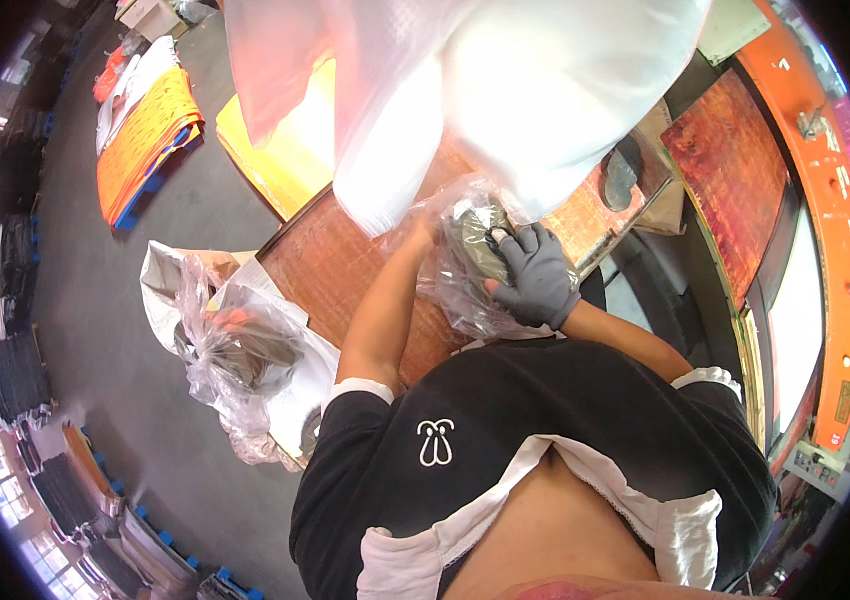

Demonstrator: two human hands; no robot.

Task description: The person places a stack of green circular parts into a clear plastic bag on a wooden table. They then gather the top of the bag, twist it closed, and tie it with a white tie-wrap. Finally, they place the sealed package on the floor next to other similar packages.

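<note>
A clear plastic bag (455, 300) lies on the brown wooden table in front of me, with a dark olive bundle (482, 240) inside it. My right hand (537, 278), in a grey glove with bare fingertips, grips the bundle's right side, thumb and fingers bent against it. At the bag's left edge is my bare left hand (425, 236); plastic covers its fingers, so their grip does not show. I cannot tell whether the right fingers are inside the bag or outside it.
Large translucent plastic sheeting (515, 100) hangs over the table's far side. Another filled clear bag (245, 345) sits at the left. A dark curved object (621, 175) lies on the right of the table (345, 270). An orange metal frame (825, 200) stands far right; orange sheets (150, 145) are stacked at back left.
</note>
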